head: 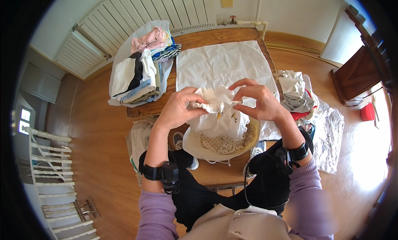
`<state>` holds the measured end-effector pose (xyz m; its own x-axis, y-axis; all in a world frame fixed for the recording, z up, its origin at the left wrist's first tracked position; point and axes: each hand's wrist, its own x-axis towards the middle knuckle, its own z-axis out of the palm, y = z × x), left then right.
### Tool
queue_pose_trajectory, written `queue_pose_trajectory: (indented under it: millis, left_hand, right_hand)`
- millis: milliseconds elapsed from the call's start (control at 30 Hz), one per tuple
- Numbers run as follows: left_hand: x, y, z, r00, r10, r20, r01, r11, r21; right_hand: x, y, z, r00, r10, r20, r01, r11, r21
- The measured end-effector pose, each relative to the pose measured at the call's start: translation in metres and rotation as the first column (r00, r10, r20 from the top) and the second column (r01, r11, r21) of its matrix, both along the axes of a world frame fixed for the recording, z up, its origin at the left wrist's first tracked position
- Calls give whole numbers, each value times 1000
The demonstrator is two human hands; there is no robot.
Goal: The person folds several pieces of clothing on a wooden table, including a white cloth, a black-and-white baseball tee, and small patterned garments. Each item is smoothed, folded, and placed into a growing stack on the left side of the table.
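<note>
Between my two hands a white gathered cloth garment (pixel 214 120) with small yellow and green motifs is stretched by its elastic edge. My left hand (pixel 183 108) pinches the edge between thumb and fingers. On the other side my right hand (pixel 256 100) grips the edge with thumb and a fingertip, its index finger raised. The garment hangs over a cream hat-like item or bag (pixel 192 145), inside which a dotted fabric (pixel 224 143) shows; its exact kind is unclear. Beyond the hands a wrinkled white sheet (pixel 224 63) covers part of the wooden table (pixel 146 108).
Folded clothes (pixel 127 75) are stacked at the table's left. Crumpled clothes (pixel 295 91) and clear plastic (pixel 329 137) lie at the right, and more cloth (pixel 140 140) at lower left. A radiator (pixel 149 10) lines the wall. A red bucket (pixel 367 112) stands far right.
</note>
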<state>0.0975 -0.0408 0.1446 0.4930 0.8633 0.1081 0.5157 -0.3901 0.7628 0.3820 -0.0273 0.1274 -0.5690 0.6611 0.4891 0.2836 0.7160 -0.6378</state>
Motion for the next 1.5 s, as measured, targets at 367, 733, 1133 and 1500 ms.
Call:
queue_pose_trajectory:
  millis: [367, 733, 1133, 1500]
  left_hand:
    - [-11, -1, -4, 966, -42, 255, 53, 998, -37]
    - [-11, -1, -8, 870, -57, 490, 238, 919, -315]
    - [-4, -3, -15, 622, 176, 763, 284, 858, -429]
    - [-38, 11, -14, 602, 378, 703, -53, 897, -438]
  right_hand:
    - [-3, 5, -17, 969, 61, 239, -63, 998, 2]
    - [-2, 5, -8, 983, 183, 3, -182, 976, -122]
    - [-6, -1, -10, 962, 223, -155, -269, 858, -438]
    - [23, 18, -9, 988, -86, -126, -5, 807, -590]
